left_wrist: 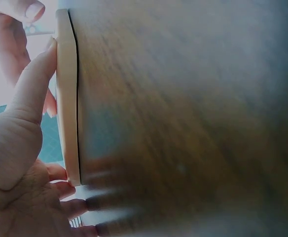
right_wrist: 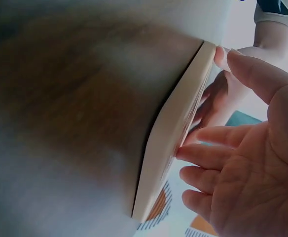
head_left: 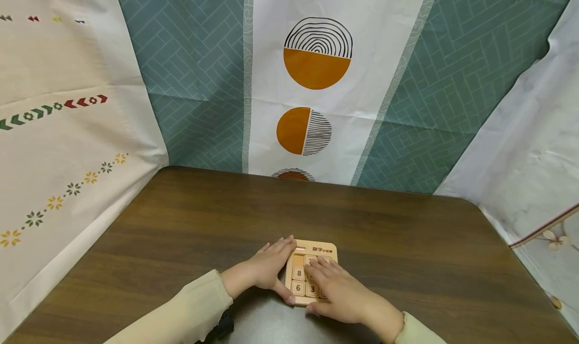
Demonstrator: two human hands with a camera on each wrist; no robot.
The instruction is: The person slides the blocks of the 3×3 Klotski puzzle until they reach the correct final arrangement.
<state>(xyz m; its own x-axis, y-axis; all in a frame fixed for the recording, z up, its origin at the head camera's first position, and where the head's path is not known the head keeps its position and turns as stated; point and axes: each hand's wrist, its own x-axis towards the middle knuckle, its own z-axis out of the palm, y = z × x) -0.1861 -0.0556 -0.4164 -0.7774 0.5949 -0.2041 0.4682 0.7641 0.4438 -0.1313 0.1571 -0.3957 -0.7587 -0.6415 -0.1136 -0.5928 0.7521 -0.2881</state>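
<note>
A wooden number slide puzzle [head_left: 302, 301] lies flat on the table, its square tiles printed with dark digits. Tiles 8 [head_left: 298, 273], 6 [head_left: 297, 288] and 3 [head_left: 312, 289] show at its left and bottom; other tiles are partly hidden by the right hand. A gap without a tile is at the upper left. My left hand [head_left: 271, 266] holds the frame's left side, thumb at the near corner and fingertips at the far one. Over the right part, my right hand [head_left: 339, 291] touches the tiles with extended fingertips, its thumb near the bottom edge. Both wrist views show the puzzle's pale side edge [left_wrist: 67, 98].
The dark brown wooden table [head_left: 203, 218] spreads around the puzzle. Behind it hangs a green and white patterned cloth [head_left: 199, 83], with pale printed cloths [head_left: 68, 148] at both sides. A dark object [head_left: 224, 326] is beside the left sleeve.
</note>
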